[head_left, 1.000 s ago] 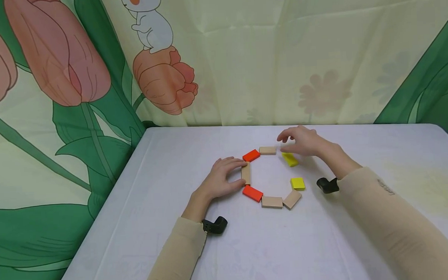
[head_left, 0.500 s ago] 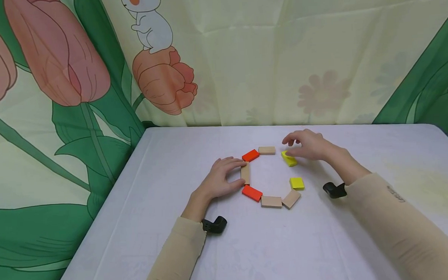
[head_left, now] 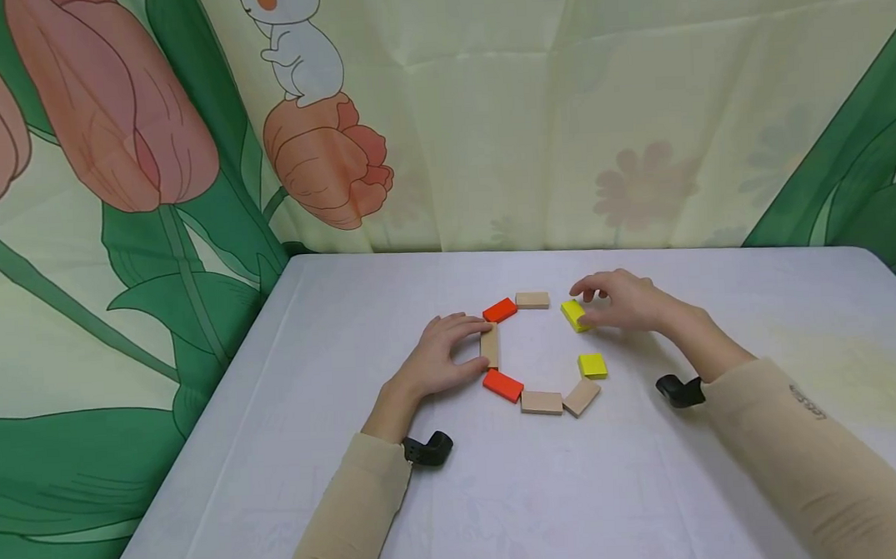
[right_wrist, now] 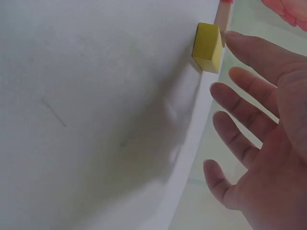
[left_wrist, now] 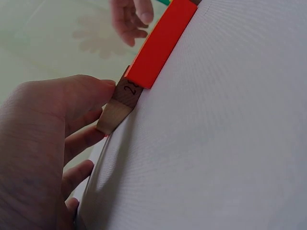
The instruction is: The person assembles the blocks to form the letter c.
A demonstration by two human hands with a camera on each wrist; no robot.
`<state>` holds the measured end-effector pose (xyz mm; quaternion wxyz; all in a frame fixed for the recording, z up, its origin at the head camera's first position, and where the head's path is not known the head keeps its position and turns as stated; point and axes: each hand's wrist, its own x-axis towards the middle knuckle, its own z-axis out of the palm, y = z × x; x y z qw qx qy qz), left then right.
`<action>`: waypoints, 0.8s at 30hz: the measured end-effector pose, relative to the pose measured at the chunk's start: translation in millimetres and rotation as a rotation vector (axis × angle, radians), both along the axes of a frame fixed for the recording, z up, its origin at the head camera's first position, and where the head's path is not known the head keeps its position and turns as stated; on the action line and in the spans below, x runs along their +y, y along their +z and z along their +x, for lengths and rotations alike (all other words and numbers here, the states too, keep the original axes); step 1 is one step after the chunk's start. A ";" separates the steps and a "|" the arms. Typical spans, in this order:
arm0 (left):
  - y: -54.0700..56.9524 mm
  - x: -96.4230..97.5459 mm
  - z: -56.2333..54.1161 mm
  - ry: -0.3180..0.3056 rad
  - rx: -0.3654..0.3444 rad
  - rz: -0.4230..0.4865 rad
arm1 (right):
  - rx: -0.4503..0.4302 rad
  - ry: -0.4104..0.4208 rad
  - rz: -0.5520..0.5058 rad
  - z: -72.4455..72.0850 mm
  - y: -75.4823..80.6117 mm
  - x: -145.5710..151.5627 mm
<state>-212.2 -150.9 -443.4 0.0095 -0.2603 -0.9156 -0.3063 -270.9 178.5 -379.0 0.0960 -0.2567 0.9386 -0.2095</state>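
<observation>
In the head view, flat domino blocks lie in a rough ring on the white-covered table. My left hand [head_left: 445, 355] pinches an upright-running wooden block [head_left: 490, 346] at the ring's left, thumb at its near end and a finger at its far end. Red blocks [head_left: 503, 385] adjoin both ends of it. At the ring's right, the thumb of my right hand [head_left: 625, 301] is right at the edge of a tilted yellow block [head_left: 572, 314]. The right wrist view has that hand's other fingers [right_wrist: 237, 136] loosely spread, away from the yellow block [right_wrist: 207, 43].
Another yellow block [head_left: 592, 366] lies nearer, beside an angled wooden block [head_left: 582, 397]. A wooden block [head_left: 541, 402] forms the near side, and one more wooden block [head_left: 532, 301] the far side. Gaps separate the tilted yellow block from its neighbours. A printed curtain [head_left: 487, 144] hangs behind the table.
My right hand has come down and nearer, its thumb now at the yellow block, which has shifted slightly left and turned a little. The left hand has stayed in place.
</observation>
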 end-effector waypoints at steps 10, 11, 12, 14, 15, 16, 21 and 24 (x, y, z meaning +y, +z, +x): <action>1.4 0.0 1.3 0.012 -0.012 -0.005 | -0.024 0.012 0.008 1.2 -10.9 1.2; 1.3 0.0 1.3 0.012 -0.012 -0.003 | -0.025 0.012 0.008 1.5 -11.3 0.8; 1.1 -0.1 1.2 0.011 -0.011 -0.001 | -0.025 0.014 0.007 1.8 -11.4 0.6; 0.4 -0.2 0.7 0.009 -0.007 -0.001 | -0.025 0.017 0.003 2.3 -11.3 0.1; 0.1 -0.2 0.4 0.008 -0.005 0.000 | -0.024 0.019 0.001 2.5 -11.2 -0.1; -0.2 -0.3 0.2 0.005 -0.003 0.002 | -0.022 0.020 0.001 2.5 -11.2 -0.2; -0.2 -0.5 -0.3 -0.004 0.000 0.011 | -0.025 0.027 -0.002 2.4 -10.9 -1.7; 0.4 -0.4 -0.1 -0.004 -0.003 0.010 | -0.027 0.029 -0.005 1.9 -10.8 -3.0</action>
